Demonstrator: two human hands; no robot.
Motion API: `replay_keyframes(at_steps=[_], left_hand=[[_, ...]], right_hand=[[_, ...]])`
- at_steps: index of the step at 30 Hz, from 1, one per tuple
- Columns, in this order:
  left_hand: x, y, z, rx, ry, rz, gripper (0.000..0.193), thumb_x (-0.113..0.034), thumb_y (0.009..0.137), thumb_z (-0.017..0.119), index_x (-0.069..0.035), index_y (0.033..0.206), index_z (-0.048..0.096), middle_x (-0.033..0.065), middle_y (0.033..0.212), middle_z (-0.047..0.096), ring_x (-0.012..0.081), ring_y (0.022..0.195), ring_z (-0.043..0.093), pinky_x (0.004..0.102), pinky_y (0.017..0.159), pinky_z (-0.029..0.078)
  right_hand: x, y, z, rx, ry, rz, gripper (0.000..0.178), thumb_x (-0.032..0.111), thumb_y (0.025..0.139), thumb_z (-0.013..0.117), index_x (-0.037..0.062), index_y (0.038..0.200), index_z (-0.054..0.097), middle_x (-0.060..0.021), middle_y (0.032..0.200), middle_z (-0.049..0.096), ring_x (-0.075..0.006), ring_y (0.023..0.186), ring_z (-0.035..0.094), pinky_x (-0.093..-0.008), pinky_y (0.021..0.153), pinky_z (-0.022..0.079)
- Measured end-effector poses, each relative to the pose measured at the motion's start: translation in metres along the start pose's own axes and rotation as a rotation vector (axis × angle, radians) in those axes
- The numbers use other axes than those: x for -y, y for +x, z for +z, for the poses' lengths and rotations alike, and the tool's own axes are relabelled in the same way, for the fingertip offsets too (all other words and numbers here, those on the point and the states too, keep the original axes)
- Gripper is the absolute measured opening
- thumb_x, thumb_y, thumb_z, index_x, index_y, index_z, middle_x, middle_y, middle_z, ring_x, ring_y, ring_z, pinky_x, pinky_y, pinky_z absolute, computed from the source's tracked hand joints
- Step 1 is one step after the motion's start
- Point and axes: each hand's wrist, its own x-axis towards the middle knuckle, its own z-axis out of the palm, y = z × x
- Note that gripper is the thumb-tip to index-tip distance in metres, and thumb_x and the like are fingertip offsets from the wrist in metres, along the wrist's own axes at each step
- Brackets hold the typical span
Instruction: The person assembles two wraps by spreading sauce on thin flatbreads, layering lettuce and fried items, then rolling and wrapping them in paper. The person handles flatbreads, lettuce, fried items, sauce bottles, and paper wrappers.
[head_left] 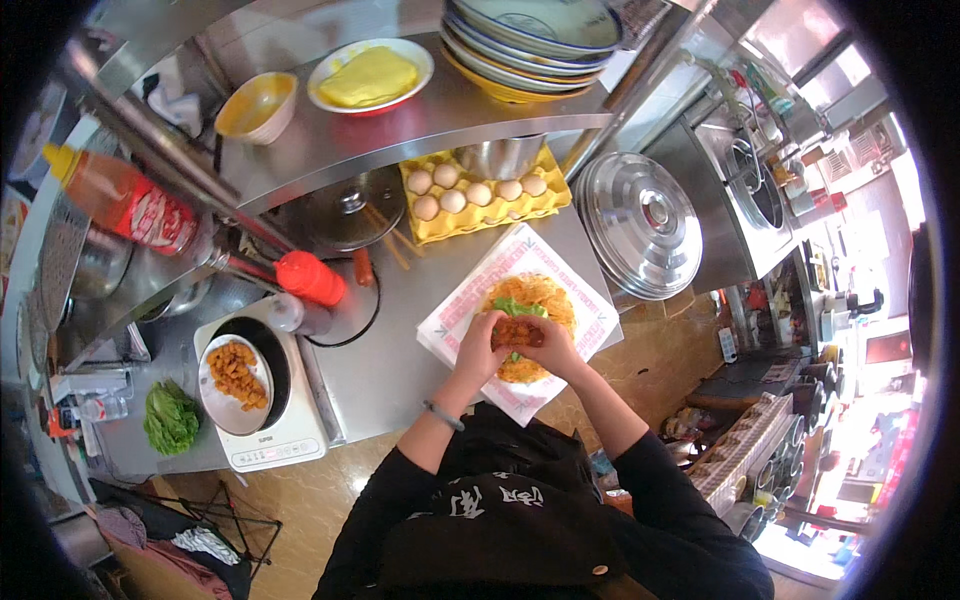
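Observation:
A golden-brown flatbread (552, 296) lies on printed wrapping paper (446, 332) near the counter's front edge. Green lettuce (515, 307) rests on the flatbread. Right over the lettuce, my left hand (480, 345) and my right hand (556, 350) grip a reddish-brown piece of food (518, 334) from both sides, fingers curled round its ends. It looks like cooked meat, though its exact kind is unclear. Whether it touches the lettuce beneath cannot be made out. My hands cover part of the flatbread's middle.
A yellow egg tray (480, 218) and stacked metal lids (655, 222) stand beyond the paper. To the left are a red-topped squeeze bottle (308, 278), a plate (217, 378) of fried pieces on a hot plate (280, 445), and loose lettuce (170, 418). Overhead, a shelf (400, 145) holds bowls.

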Motion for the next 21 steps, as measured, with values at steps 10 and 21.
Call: replay_keyframes(at_steps=[10,21], left_hand=[[-0.007,0.008,0.047,-0.039,0.381,-0.125,0.065,0.002,0.059,0.075,-0.005,0.118,0.047,0.0153,0.120,0.040,0.0338,0.108,0.048,0.0381,0.088,0.045],[-0.002,0.030,0.035,0.205,0.317,0.091,0.063,0.005,0.063,0.070,-0.009,0.120,0.047,0.0110,0.126,0.042,0.0307,0.114,0.047,0.0369,0.095,0.042]], right_hand=[[-0.082,0.028,-0.043,-0.096,-0.510,-0.308,0.063,0.003,0.060,0.073,0.0049,0.119,0.051,-0.0156,0.114,0.051,-0.0302,0.093,0.057,-0.0372,0.078,0.049],[-0.061,0.015,-0.054,-0.111,-0.308,-0.249,0.035,0.003,0.061,0.075,0.0029,0.091,0.058,-0.0098,0.091,0.055,-0.0271,0.081,0.058,-0.0342,0.071,0.049]])
